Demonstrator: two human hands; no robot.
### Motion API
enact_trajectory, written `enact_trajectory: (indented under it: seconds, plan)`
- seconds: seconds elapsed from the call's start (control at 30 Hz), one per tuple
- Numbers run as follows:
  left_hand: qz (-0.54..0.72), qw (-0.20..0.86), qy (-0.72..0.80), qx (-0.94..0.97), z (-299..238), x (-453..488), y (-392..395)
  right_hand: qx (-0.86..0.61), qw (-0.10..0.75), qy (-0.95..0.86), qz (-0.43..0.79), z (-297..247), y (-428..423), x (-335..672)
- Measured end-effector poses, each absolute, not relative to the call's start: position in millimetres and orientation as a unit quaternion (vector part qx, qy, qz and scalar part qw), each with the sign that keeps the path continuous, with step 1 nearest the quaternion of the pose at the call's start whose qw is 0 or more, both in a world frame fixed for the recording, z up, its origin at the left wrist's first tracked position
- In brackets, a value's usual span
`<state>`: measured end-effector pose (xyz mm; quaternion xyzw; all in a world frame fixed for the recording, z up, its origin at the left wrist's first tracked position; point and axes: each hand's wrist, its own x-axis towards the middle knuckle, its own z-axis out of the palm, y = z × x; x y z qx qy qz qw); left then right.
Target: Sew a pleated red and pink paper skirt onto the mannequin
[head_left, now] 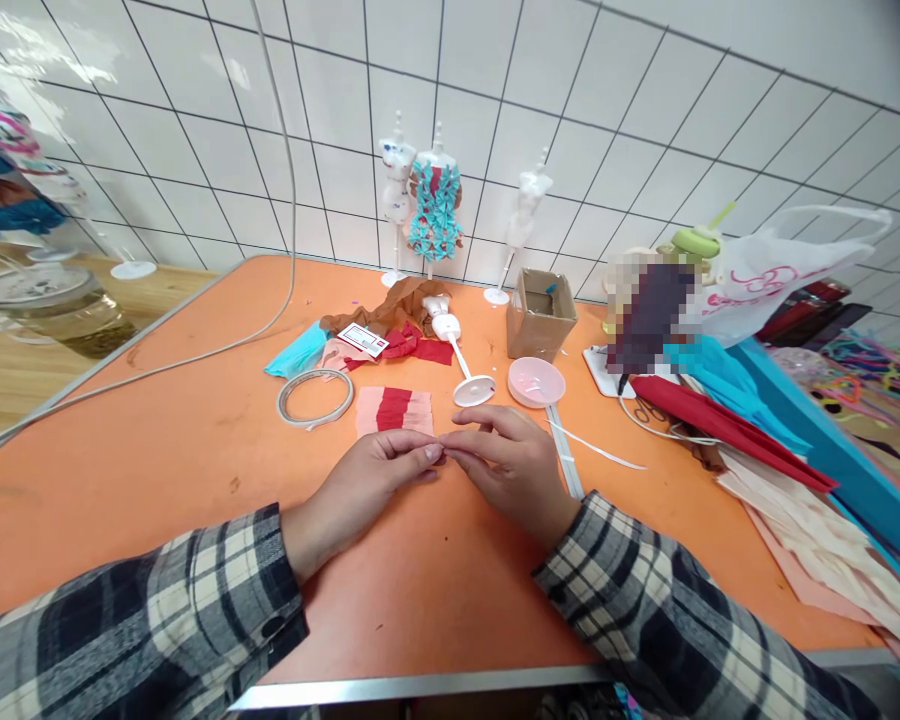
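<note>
My left hand (379, 480) and my right hand (514, 470) meet at the fingertips over the middle of the orange table (217, 480). Both are closed in a pinch; whatever sits between the fingers is too small to make out. Just behind the left hand lies a pleated pink crepe paper piece (370, 410) with a red band (394, 408) down its middle. A roll of tape (282, 400) rests flat to the left of it. Beyond the right hand are a small white mannequin on a stand (461, 360), lying tipped over, and a pink bowl (536, 383).
Brown crepe paper (390, 308) and a blue piece (298, 350) lie at the back. A cardboard box (541, 315) and a dressed mannequin (435, 215) stand near the tiled wall. A ruler (564, 455) is by my right wrist; red paper (735, 430) lies right. A cable (291, 200) crosses the left.
</note>
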<state>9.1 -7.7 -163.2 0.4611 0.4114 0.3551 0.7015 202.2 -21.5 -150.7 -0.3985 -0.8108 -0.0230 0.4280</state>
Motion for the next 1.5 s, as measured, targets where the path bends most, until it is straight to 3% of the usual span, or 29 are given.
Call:
enact_trajectory:
  seconds: [0.23, 0.53, 0.6, 0.77, 1.0, 1.17, 1.5]
  plan:
    - [0.358, 0.707, 0.4, 0.46, -163, 7, -8, -0.408, 0.443, -0.798, -0.013, -151, -22, 201]
    - [0.325, 0.652, 0.407, 0.551, -160, 8, -7, -0.462, 0.436, -0.75, 0.185, -154, -20, 198]
    - [0.32, 0.584, 0.422, 0.615, -153, 1, -2, -0.464, 0.449, -0.733, 0.212, -151, -19, 199]
    - [0.292, 0.212, 0.448, 0.818, -144, -28, 28, -0.466, 0.45, -0.732, 0.209, -153, -12, 208]
    - [0.194, 0.071, 0.37, 0.906, -160, -21, 28, -0.471, 0.391, -0.766, 0.195, -165, -8, 208]
    - [0.162, 0.045, 0.382, 0.909, -157, -12, 21, -0.478, 0.386, -0.76, 0.213, -164, -7, 205]
    - [0.159, 0.091, 0.387, 0.904, -157, -12, 11, -0.457, 0.307, -0.809, 0.207, -169, -5, 205]
